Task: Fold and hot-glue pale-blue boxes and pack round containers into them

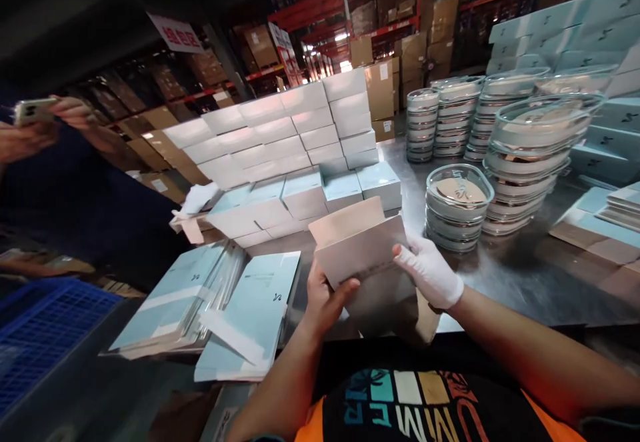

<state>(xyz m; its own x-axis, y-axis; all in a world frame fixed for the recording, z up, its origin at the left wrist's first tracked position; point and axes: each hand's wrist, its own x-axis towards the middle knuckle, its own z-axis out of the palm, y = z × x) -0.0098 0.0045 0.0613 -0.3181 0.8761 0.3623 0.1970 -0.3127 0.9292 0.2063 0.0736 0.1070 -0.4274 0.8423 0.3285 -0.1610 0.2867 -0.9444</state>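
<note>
Folding carton (361, 250) gripped at both ends by bare left hand (324, 301), gloved right hand (429, 270)
Top flap open; finished boxes (280, 142) at 11 o'clock, flat blanks (250, 315) at 9, glass dishes (457, 205) at 2 unpacked

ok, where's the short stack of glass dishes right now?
In the head view the short stack of glass dishes sits right of centre on the metal table, just beyond the gloved right hand, in front of the taller dish stacks.
</note>
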